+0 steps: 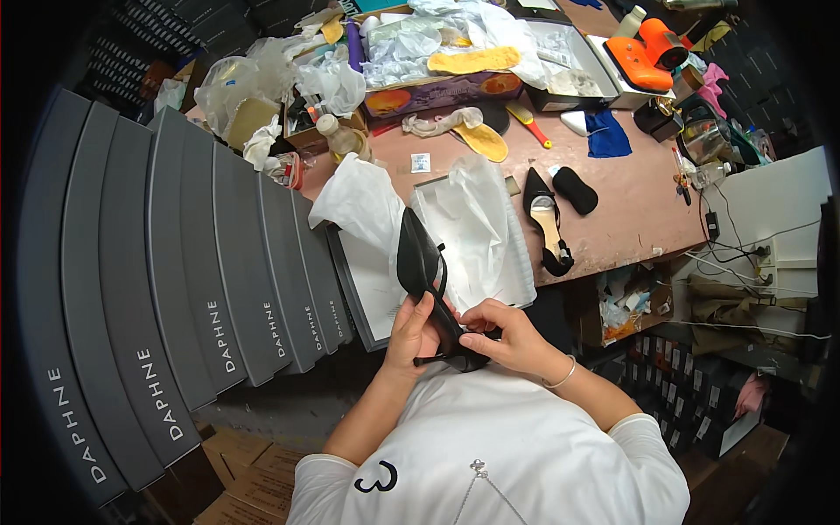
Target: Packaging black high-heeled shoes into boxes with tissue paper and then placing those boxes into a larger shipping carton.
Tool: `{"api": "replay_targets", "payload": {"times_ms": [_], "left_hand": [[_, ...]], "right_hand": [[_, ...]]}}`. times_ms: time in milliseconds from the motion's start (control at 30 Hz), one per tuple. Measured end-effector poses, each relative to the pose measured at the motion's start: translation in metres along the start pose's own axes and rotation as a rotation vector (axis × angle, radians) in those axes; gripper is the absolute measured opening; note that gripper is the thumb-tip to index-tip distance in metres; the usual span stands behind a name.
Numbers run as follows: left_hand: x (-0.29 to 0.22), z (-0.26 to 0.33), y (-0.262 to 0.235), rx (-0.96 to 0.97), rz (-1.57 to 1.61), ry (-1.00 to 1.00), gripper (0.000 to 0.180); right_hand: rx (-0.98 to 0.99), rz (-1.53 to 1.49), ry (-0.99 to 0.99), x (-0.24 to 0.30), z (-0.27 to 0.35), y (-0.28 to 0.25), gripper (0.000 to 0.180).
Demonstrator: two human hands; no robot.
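A pointed black shoe [418, 258] lies in your grasp, the fingers of your left hand [408, 343] wrapped around its middle. The fingers of your right hand [516, 337] are drawn narrow on its back end; exactly what they pinch is hidden. The shoe's long axis runs from the heel, between your hands, to a toe ahead of your fingers and slightly left, your left hand being nearer it. Smooth, dark and thin-strapped, it contrasts with crinkled white paper [472, 214] just beyond your fingers. Ahead and right of them, a matching shoe [548, 229] rests on the pink table [630, 219] beside a rounded black pad [576, 190].
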State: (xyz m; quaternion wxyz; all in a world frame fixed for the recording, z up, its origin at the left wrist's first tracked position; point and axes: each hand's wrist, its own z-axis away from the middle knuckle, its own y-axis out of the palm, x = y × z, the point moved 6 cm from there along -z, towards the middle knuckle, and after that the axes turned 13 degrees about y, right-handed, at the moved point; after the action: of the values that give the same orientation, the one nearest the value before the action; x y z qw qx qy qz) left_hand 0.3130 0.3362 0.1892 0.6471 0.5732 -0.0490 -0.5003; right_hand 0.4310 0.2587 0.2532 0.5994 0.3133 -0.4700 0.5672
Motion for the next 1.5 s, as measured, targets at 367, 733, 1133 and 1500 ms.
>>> {"api": "replay_targets", "payload": {"times_ms": [367,733,1133,1500], "left_hand": [[0.013,0.014,0.004,-0.013,-0.032,-0.041,0.038],[0.014,0.01,0.005,0.004,-0.036,-0.04,0.035],[0.029,-0.012,-0.001,0.151,-0.147,-0.169,0.054],[0.04,-0.036,-0.002,-0.029,-0.097,-0.132,0.049]], "right_hand": [[-0.002,-0.151,0.146,-0.02,-0.017,0.016,0.024],[0.112,-0.369,0.261,-0.043,-0.014,0.022,0.016],[-0.21,-0.043,0.131,-0.053,-0.077,-0.125,0.013],[-0.321,1.3,-0.322,-0.155,-0.24,-0.166,0.017]]}}
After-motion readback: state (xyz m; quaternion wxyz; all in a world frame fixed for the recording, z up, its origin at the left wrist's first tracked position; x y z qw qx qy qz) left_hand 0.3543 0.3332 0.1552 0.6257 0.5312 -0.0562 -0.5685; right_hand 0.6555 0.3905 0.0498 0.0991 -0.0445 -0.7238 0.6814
